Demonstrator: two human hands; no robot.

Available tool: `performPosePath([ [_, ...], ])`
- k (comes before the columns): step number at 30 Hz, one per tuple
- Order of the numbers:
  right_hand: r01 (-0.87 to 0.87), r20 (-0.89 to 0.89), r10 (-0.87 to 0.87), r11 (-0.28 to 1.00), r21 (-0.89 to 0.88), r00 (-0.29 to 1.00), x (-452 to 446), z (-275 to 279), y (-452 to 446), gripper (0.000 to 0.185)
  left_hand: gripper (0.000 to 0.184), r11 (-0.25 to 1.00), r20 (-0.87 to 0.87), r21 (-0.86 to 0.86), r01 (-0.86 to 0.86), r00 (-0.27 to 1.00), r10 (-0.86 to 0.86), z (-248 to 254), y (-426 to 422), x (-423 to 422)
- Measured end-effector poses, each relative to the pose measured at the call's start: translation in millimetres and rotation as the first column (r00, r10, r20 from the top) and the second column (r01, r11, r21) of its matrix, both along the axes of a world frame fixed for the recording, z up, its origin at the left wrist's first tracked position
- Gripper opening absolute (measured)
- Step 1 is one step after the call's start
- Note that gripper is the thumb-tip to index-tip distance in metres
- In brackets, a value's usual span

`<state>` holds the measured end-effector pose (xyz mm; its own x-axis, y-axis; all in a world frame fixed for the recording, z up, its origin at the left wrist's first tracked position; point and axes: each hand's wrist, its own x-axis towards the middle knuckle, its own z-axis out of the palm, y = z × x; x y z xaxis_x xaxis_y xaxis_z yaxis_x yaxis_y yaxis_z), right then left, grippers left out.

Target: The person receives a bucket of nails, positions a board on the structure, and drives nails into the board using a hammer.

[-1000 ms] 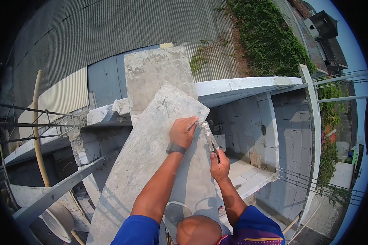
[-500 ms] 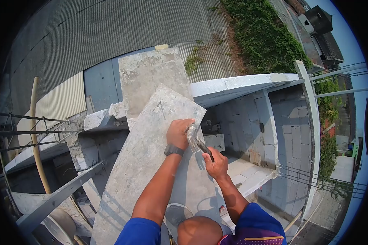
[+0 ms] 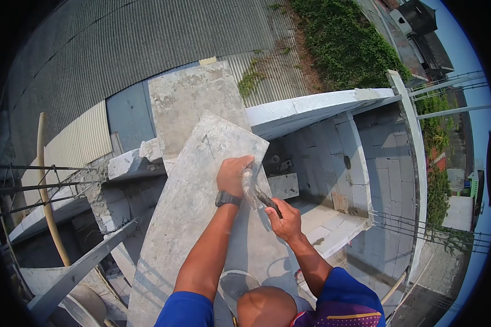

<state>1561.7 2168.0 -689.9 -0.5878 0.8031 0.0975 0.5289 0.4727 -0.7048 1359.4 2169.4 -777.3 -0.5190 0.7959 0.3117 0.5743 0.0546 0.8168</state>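
A claw hammer [image 3: 249,182] is gripped by its dark handle in my right hand [image 3: 286,220]. Its worn, pale metal head is right beside the fingers of my left hand [image 3: 232,175], over the right edge of a grey, mortar-stained board [image 3: 183,218]. My left fingers are curled closed near that edge; whatever they pinch is hidden behind the hand and hammer head. On my left wrist is a black watch [image 3: 227,199]. A thin dark nail-like piece [image 3: 206,140] shows near the board's far corner, with its shadow.
Beyond the board lies another grey panel [image 3: 199,98]. White block walls [image 3: 322,106] drop into rooms on the right. Rebar [image 3: 38,188], a wooden pole [image 3: 49,212] and a beam [image 3: 84,267] are at left. A bucket [image 3: 237,280] is near my knee.
The view has shifted slightly, so the board and walls appear a little farther left. Both hands and the hammer keep nearly the same places relative to the board's edge.
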Motion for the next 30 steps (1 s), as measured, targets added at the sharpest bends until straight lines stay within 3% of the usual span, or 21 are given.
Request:
performPosePath([
  [14,-0.135,-0.071,0.149,0.977,0.166,0.986,-4,21,17,0.034,0.027,1.0,0.016,-0.003,-0.031,0.999,0.031,-6,3,5],
  [17,-0.121,-0.065,0.136,0.973,0.198,0.989,1,11,20,0.033,0.026,0.997,0.032,-0.048,-0.061,0.998,0.063,-12,6,7],
  [21,-0.027,0.105,0.009,0.984,0.175,0.994,5,-5,28,0.029,0.025,0.993,0.046,-0.07,-0.092,0.994,0.096,1,5,9],
  [24,-0.032,0.095,0.017,0.986,0.164,0.995,6,-3,28,0.03,0.025,0.988,0.042,-0.106,-0.115,0.992,0.12,6,7,9],
  [30,-0.17,-0.152,0.205,0.962,0.215,0.967,0,28,25,0.038,0.023,0.994,0.022,-0.031,-0.108,0.994,0.109,6,7,8],
])
